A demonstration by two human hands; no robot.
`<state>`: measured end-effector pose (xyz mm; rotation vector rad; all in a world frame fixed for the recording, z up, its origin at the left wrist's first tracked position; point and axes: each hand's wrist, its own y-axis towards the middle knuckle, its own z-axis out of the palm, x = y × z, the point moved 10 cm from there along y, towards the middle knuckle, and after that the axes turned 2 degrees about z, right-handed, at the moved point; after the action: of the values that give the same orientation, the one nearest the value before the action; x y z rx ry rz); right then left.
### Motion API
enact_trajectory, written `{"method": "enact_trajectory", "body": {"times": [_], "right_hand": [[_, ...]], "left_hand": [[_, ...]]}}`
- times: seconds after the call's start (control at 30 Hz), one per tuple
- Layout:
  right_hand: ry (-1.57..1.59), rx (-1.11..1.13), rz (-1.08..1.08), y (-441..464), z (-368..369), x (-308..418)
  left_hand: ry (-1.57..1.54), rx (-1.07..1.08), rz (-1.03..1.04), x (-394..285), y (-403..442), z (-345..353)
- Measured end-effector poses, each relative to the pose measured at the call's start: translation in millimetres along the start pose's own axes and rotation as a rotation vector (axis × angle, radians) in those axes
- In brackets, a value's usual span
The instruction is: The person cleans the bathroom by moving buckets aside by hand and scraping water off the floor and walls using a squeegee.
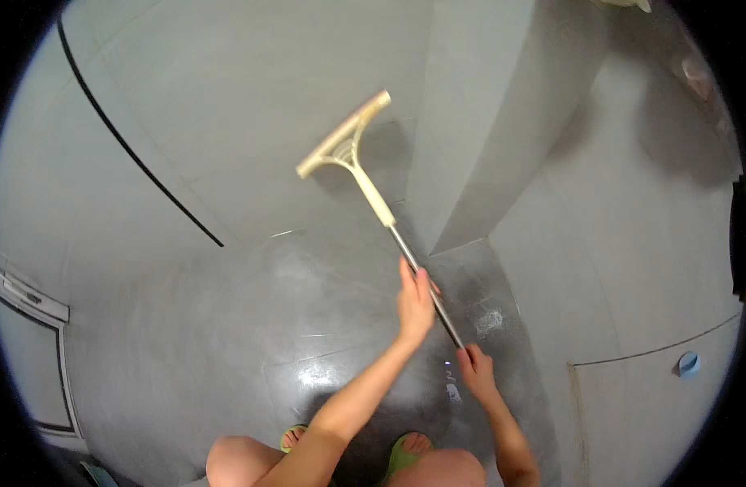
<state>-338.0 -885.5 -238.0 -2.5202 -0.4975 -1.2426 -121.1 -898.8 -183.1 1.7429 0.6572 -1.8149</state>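
Observation:
A cream-coloured squeegee (374, 195) on a long metal pole is held up at a slant, its wide head toward the upper left, in front of a grey tiled wall. My left hand (417, 307) is closed around the middle of the pole. Lower down, my right hand (477, 373) grips the pole near its bottom end, which the fingers hide. Whether the blade touches the wall cannot be made out; a shadow falls just beside the head.
Below lies a shiny grey tiled floor (227, 325), with my green slippers (404, 456) on it. A wall corner (470, 162) juts out right of the squeegee. On the right wall is a small blue round object (689, 364). A framed panel (32, 357) stands far left.

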Motion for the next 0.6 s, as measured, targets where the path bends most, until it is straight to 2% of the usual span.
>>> {"method": "enact_trajectory", "body": {"times": [0.03,0.1,0.17,0.2,0.27,0.33,0.4,0.47,0.5,0.57,0.6], "right_hand": [[0.056,0.039,0.012,12,15,8],[0.157,0.014,-0.004,34,38,25],[0.137,-0.030,-0.027,48,59,26],[0.109,-0.069,-0.047,55,62,26],[0.095,-0.064,-0.021,62,75,5],[0.102,-0.068,0.009,55,86,-24],[0.027,0.009,0.106,37,95,-66],[0.026,0.061,0.183,16,99,-89],[0.030,0.111,0.255,6,103,-101],[0.007,0.096,0.199,-4,109,-109],[-0.022,0.092,0.140,-1,108,-100]], "left_hand": [[0.011,-0.001,0.093,-13,14,-9],[-0.011,0.075,0.119,-45,38,-14],[0.199,0.141,0.209,-63,53,-11],[0.190,0.139,0.208,-62,56,-12],[0.211,0.179,0.068,-36,66,-9],[0.188,0.165,0.035,6,61,-4],[0.165,0.149,0.010,41,45,-2],[0.176,0.132,-0.154,83,28,-4],[0.177,0.139,-0.156,103,23,-4],[0.161,0.121,-0.364,155,14,-8],[0.152,0.085,-0.355,155,18,-11]]}}
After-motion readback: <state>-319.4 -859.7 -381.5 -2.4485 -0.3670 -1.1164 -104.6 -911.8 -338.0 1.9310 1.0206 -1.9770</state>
